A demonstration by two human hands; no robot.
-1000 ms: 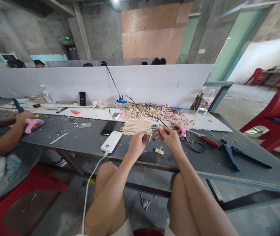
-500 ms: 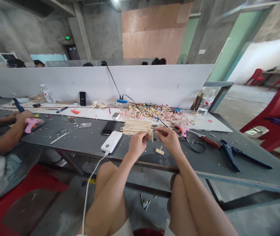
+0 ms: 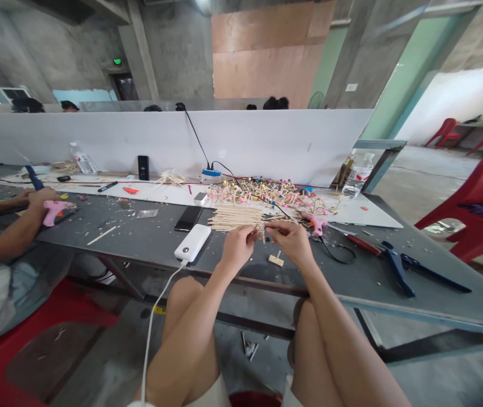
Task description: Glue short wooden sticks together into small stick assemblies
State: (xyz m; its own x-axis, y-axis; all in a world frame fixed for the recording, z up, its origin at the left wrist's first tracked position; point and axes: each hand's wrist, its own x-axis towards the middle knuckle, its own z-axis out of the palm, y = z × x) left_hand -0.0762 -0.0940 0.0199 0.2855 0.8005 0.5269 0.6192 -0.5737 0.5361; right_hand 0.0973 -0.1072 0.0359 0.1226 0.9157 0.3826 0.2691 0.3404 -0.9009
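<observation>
My left hand (image 3: pixel 238 247) is closed in a pinch around a small wooden stick piece (image 3: pixel 262 233), which sticks out between my two hands. From the other side, the thumb and forefinger of my right hand (image 3: pixel 291 242) close on the same piece; its exact shape is too small to make out. Just behind my hands lies a row of thin wooden sticks (image 3: pixel 235 217), side by side. A little wooden block with a peg (image 3: pixel 275 260) rests on the dark table (image 3: pixel 224 268) below my right hand.
Beyond the sticks spreads a heap of small stick figures with coloured balls (image 3: pixel 262 193). At right lie a pink glue gun (image 3: pixel 318 224), a red-handled tool (image 3: pixel 362 243) and blue-handled cutters (image 3: pixel 396 268). A white power bank (image 3: pixel 192 242) and phone (image 3: pixel 188 218) lie left; a co-worker's hand (image 3: pixel 42 200) is farther left.
My right hand's fingers have come slightly closer to the small wooden piece. Otherwise only the camera view has shifted a little.
</observation>
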